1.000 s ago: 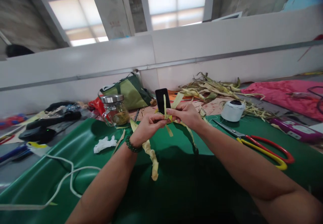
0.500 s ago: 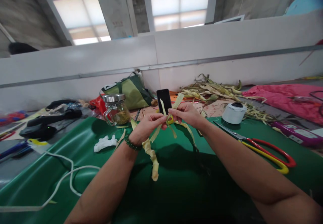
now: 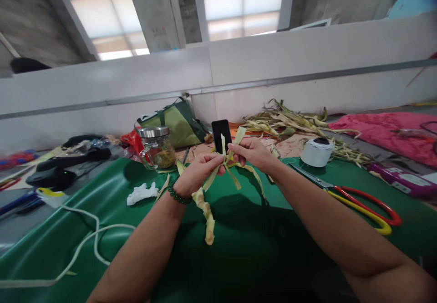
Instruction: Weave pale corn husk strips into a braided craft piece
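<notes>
Pale green corn husk strips cross one another between my two hands, above the green mat. My left hand, with a dark green bead bracelet at the wrist, is closed and pinches the strips where they cross. My right hand is closed too, its thumb and fingers on a strip whose flat end points up. A twisted, pale yellow husk piece lies on the mat below my left hand. Another husk strip curves down on the right. Fingers hide part of the crossing.
A glass jar mug, crumpled white tissue and white cable are on the left. A dark phone stands behind my hands. To the right are a thread spool, large scissors and a husk pile.
The strips between my hands have shifted slightly: the narrow upright tip now leans right and the lower end hangs further right. Both hands stay nearly in place.
</notes>
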Available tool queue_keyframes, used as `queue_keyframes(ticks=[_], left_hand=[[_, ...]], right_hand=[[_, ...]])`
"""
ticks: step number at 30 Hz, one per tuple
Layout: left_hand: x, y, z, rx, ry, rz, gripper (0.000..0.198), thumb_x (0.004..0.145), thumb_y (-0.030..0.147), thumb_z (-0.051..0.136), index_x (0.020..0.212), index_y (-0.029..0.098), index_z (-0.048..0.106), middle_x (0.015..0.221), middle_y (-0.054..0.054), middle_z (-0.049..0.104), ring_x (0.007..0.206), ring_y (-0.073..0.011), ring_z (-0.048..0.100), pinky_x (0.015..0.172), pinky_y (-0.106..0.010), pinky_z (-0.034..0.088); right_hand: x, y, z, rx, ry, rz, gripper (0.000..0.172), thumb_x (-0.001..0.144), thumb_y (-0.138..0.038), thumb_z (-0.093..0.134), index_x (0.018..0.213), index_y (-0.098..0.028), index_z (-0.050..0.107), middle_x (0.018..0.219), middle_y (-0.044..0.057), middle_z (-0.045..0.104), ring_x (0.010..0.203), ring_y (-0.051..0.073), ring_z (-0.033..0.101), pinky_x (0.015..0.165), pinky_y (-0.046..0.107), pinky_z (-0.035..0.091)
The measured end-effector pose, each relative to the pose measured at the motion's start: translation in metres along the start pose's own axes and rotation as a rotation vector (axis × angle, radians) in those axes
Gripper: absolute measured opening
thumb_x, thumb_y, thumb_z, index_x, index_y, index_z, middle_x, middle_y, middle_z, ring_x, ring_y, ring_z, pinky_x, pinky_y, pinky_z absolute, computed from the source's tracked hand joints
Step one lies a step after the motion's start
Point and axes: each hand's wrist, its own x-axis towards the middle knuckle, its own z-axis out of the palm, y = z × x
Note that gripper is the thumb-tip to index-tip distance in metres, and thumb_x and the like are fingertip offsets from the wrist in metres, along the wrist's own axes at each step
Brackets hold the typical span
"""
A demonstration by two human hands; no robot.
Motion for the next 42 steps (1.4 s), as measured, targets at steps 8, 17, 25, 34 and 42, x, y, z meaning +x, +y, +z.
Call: queue_keyframes(ticks=[8,17,25,34,42], left_hand=[[0.003,0.000,-0.001,0.072,0.048,0.182,0.029,0.074,0.042,0.065,0.067,0.015,0.058,0.056,0.002,0.057,0.056,-0.0093,0.050,0.060,-0.023,0.038],[0.001,0.000,0.002,0.201,0.107,0.256,0.027,0.080,0.043,0.059,0.077,0.016,0.055,0.057,0.002,0.059,0.059,-0.0116,0.053,0.061,-0.024,0.040],[0.001,0.002,0.005,0.127,0.096,0.286,0.026,0.074,0.040,0.067,0.074,0.015,0.060,0.059,0.001,0.060,0.060,-0.0112,0.055,0.060,-0.022,0.043],[0.005,-0.008,0.011,0.163,0.007,0.242,0.013,0.064,0.020,0.067,0.075,0.015,0.073,0.063,-0.002,0.066,0.062,-0.0144,0.059,0.066,-0.027,0.048],[0.007,-0.017,0.015,0.231,0.014,0.223,0.006,0.061,0.017,0.067,0.056,0.016,0.071,0.053,-0.001,0.064,0.052,-0.0126,0.053,0.053,-0.023,0.043]], right_hand=[[-0.004,-0.002,-0.002,-0.064,-0.121,-0.038,0.038,0.070,-0.050,0.066,0.060,-0.014,0.056,0.052,-0.003,0.052,0.046,0.006,0.045,0.043,0.019,0.033],[-0.004,-0.001,0.002,0.025,-0.218,-0.006,0.027,0.070,-0.038,0.065,0.074,-0.011,0.067,0.064,0.001,0.061,0.056,0.008,0.049,0.051,0.020,0.036],[-0.007,-0.006,-0.001,-0.081,-0.048,-0.094,0.024,0.067,-0.036,0.068,0.065,-0.013,0.060,0.058,-0.002,0.055,0.051,0.007,0.044,0.046,0.020,0.032],[-0.008,-0.005,0.002,-0.387,0.018,-0.256,0.036,0.078,-0.043,0.061,0.059,-0.013,0.061,0.051,-0.002,0.047,0.050,0.007,0.038,0.048,0.022,0.025],[-0.020,-0.012,0.015,-0.749,0.038,-0.396,0.029,0.082,-0.031,0.061,0.058,-0.015,0.063,0.057,0.001,0.057,0.056,0.010,0.043,0.056,0.024,0.026]])
